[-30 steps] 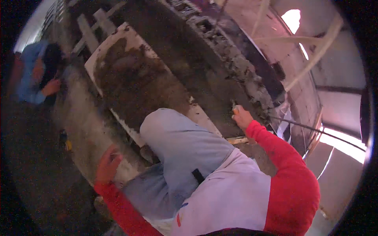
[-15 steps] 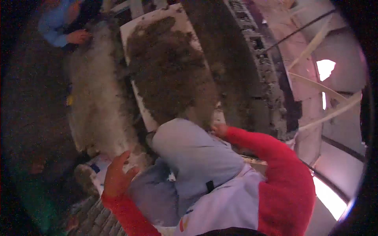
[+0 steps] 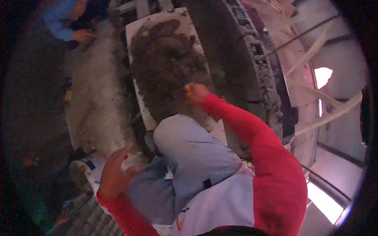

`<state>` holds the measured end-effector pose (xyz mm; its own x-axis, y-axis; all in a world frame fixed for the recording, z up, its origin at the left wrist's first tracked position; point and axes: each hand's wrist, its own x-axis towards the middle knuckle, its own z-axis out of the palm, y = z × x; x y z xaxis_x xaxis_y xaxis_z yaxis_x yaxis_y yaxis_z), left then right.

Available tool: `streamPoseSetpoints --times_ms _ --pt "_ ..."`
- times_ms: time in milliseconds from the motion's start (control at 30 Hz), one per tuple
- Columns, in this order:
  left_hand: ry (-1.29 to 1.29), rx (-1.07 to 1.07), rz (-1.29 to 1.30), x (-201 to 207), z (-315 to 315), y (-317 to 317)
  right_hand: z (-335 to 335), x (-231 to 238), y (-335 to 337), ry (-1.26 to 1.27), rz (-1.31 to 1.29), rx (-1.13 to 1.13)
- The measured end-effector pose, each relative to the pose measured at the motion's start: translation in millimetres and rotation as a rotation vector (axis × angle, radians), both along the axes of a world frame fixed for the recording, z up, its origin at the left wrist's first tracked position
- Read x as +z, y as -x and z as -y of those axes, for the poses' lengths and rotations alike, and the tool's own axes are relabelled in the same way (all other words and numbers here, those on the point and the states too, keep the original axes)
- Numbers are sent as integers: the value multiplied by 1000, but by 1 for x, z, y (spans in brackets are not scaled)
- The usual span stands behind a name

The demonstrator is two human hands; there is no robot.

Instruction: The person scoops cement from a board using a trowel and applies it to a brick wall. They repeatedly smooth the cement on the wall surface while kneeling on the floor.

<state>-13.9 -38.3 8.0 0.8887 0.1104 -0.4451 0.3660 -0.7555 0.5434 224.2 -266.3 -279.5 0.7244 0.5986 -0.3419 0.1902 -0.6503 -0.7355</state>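
My right hand (image 3: 197,93) has moved from the near right edge of the pale board (image 3: 191,27), where it was half a second ago, to over the dark mixture (image 3: 165,59) spread across that board, just beyond my knee (image 3: 177,128). Its fingers curl closed around a small orange handle (image 3: 188,88); I can't tell whether it touches the mixture. My left hand (image 3: 114,177) stays empty, thumb and fingers apart, beside my left leg (image 3: 145,196).

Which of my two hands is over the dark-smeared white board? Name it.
The right hand: it is over the white board; the left hand is beside the legs.
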Motion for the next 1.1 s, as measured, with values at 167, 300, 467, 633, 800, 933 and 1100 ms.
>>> streamPoseSetpoints --times_ms 167,300,467,633,800,933,1100 --pt "-9 -28 -7 -11 -20 5 0 -12 8 -177 426 -154" --pt "-3 -16 -27 -13 -19 -6 11 -107 27 236 231 -202" --pt "24 -21 -94 -11 -20 -3 80 -83 74 3 115 -221" --pt "59 24 -146 -15 -29 7 214 -91 96 23 -260 -384" --pt "39 -22 -104 -7 -29 6 144 -142 46 -271 -904 -399" --pt "28 -53 -40 -4 -24 7 -27 -148 -18 124 -409 -21" --pt "55 15 -15 -2 -24 18 -40 -106 -20 34 -452 -11"
